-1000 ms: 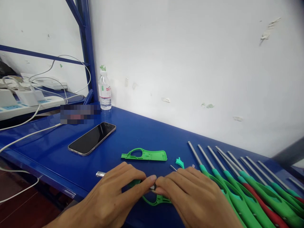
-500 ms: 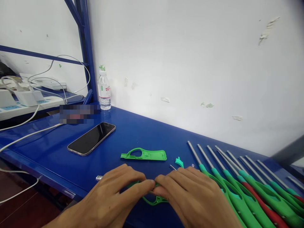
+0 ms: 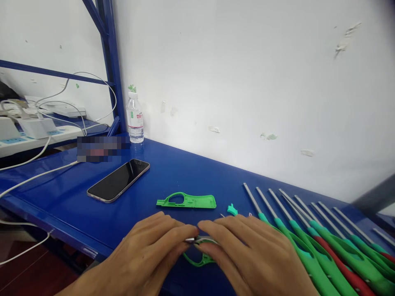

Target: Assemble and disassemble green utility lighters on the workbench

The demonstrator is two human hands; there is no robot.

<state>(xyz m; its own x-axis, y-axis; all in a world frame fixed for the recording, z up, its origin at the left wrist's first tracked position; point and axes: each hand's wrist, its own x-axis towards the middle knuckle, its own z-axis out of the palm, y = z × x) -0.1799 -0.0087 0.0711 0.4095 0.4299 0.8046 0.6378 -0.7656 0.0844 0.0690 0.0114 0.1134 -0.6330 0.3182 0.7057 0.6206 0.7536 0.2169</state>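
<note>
Close together at the front of the table, my left hand (image 3: 154, 248) and my right hand (image 3: 249, 248) are closed around a green lighter casing half (image 3: 200, 263). Its curved loop shows between and below my fingers; the rest is covered. A silver metal part (image 3: 190, 239) shows at my left fingertips, its full shape hidden. Another green casing half (image 3: 200, 201) lies inner side up beyond my hands. Past my right fingers rests a small teal trigger piece (image 3: 232, 209), with a thin metal piece beside it.
Several long-necked lighters (image 3: 327, 236), green and red, lie in a row at the right. A phone (image 3: 119, 181) lies at the left, with a water bottle (image 3: 135, 119) behind it against the wall. White cables and a power strip (image 3: 40, 139) are at the far left.
My fingers have shifted slightly at the casing half, and the silver metal part now shows between my fingertips. The loose parts on the table stay in place.
</note>
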